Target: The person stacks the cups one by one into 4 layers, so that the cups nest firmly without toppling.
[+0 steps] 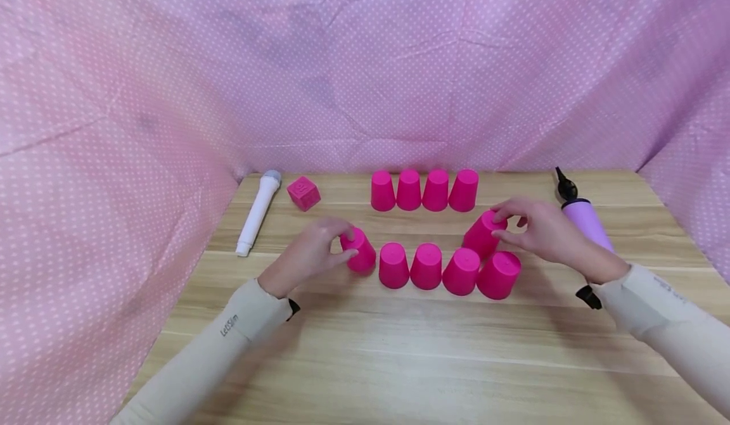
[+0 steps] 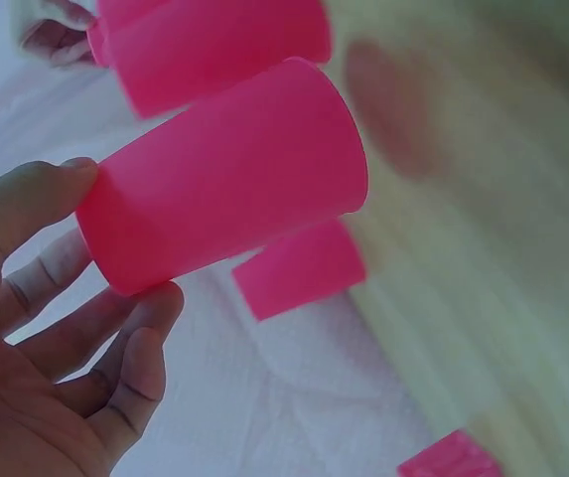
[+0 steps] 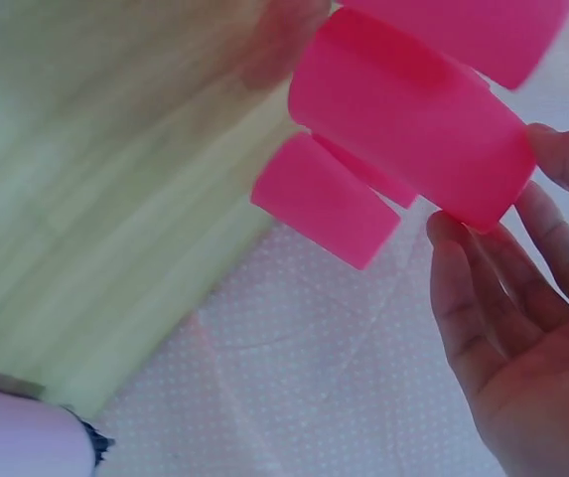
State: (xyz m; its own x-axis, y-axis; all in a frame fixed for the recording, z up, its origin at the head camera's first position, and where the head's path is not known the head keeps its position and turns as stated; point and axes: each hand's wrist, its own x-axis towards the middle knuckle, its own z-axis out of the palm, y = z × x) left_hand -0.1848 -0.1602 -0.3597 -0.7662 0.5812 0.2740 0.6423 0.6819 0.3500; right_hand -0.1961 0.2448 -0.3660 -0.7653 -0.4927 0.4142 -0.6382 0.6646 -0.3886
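Note:
My left hand (image 1: 305, 254) pinches the narrow closed end of a bright pink cup (image 1: 362, 255), at the left of the front row. The left wrist view shows thumb and fingers on opposite sides of this cup (image 2: 229, 179), its wide rim facing the table. Behind the right end of that row, my right hand (image 1: 542, 232) grips another pink cup (image 1: 481, 236) the same way, tilted in the head view. Several upside-down pink cups (image 1: 426, 266) stand side by side between and in front of the hands. Farther back is a second row of matching cups (image 1: 436, 190).
On the wooden table (image 1: 365, 361), a white microphone (image 1: 258, 216) lies at the left with a pink cube (image 1: 304, 193) beside it. A purple pump (image 1: 587, 222) with a black nozzle lies at the right, partly behind the right forearm. Dotted pink cloth (image 1: 365, 70) hangs around the table.

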